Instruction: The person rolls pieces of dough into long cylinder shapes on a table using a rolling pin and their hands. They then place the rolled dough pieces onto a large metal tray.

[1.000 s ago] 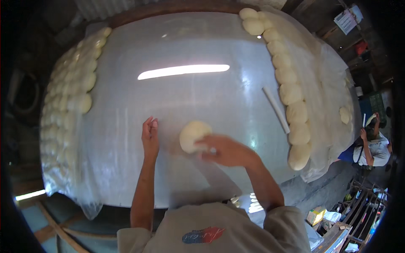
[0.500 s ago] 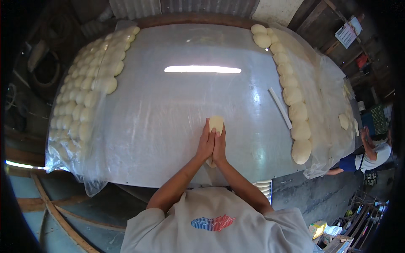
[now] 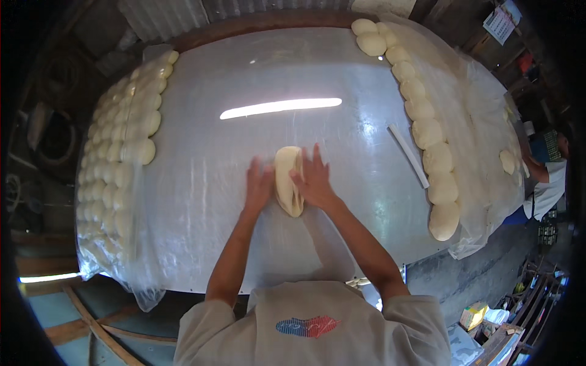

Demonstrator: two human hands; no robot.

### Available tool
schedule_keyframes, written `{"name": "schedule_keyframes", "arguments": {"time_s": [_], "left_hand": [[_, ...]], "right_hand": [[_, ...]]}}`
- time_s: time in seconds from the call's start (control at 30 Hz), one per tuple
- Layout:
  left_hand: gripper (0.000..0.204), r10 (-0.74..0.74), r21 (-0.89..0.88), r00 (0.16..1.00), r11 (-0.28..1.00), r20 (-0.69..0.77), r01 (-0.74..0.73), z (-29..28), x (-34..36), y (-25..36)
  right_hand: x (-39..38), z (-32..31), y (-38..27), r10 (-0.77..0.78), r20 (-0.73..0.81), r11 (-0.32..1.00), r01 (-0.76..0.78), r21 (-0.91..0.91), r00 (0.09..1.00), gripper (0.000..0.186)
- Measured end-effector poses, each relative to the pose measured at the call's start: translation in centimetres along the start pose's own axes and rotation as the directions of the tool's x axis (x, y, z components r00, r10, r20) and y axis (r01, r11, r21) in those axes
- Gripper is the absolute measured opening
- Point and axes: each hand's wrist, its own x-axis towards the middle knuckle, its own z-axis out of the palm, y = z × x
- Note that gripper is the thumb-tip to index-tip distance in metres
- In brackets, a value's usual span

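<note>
A long oval piece of dough [image 3: 285, 182], with a crease running along its right side, lies on the smooth grey tabletop [image 3: 207, 238]. Just left of it is my left hand [image 3: 259, 185], slightly smeared by motion, with its fingers stretched out and no dough in them. My right hand [image 3: 315, 179] is at the dough's right edge with spread fingers. Its thumb reaches over that edge and seems to touch the dough. Neither hand is closed around anything.
Many round dough pieces [image 3: 110, 192] sit under clear plastic at the left. A row of flattened dough rounds [image 3: 438, 158] lines the right side beside a plastic sheet [image 3: 479, 128]. Near that row lies a white stick [image 3: 409, 156]. Another person [image 3: 546, 189] is beyond the table's right end.
My hands, pressed together around the dough before, have moved apart to either side of it. The dough now shows as a long folded oval, slightly farther left. The whole view has tilted a little.
</note>
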Motion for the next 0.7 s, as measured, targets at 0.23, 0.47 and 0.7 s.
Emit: {"name": "schedule_keyframes", "arguments": {"time_s": [0.23,0.47,0.7], "left_hand": [[0.050,-0.198,-0.315,0.958,0.941,-0.209,0.126,-6.1,-4.5,-1.6],[0.045,0.042,0.206,0.988,0.978,-0.152,-0.010,-5.8,-5.0,-2.5],[0.048,0.219,0.227,0.966,0.956,-0.138,-0.185,-8.4,-3.2,3.9]], "right_hand": [[-2.5,-15.2,17.4,0.160,-0.682,0.512,-0.651,-0.561,0.714,0.068],[-4.4,-15.7,19.2,0.282,-0.632,0.475,-0.677,-0.562,0.722,0.057],[-5.4,-15.8,18.3,-0.185,-0.478,0.670,-0.246,-0.701,0.859,0.033]]}}
